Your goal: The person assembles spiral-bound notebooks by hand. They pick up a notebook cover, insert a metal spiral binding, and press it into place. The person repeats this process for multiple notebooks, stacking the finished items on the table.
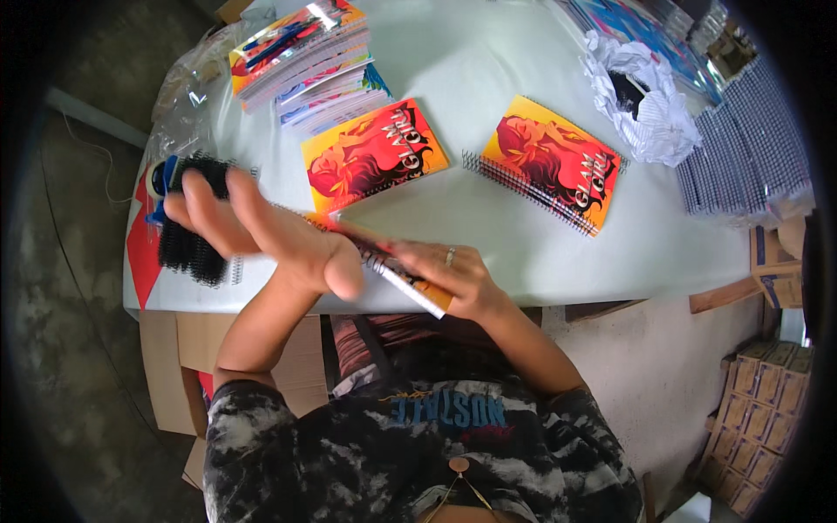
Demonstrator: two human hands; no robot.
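Wearer: black-and-white mottled short-sleeved shirt with blue chest lettering; ring on right hand; forearms bare.

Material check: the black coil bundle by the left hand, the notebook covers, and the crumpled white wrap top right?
Black coil bundle: likely plastic, matte, no metallic glint. Notebook covers: glossy printed card, light sheen; the bound notebook has a dark wire or plastic spiral, hard to tell. Crumpled white wrap: looks like paper, with sharp creases that hold shape.
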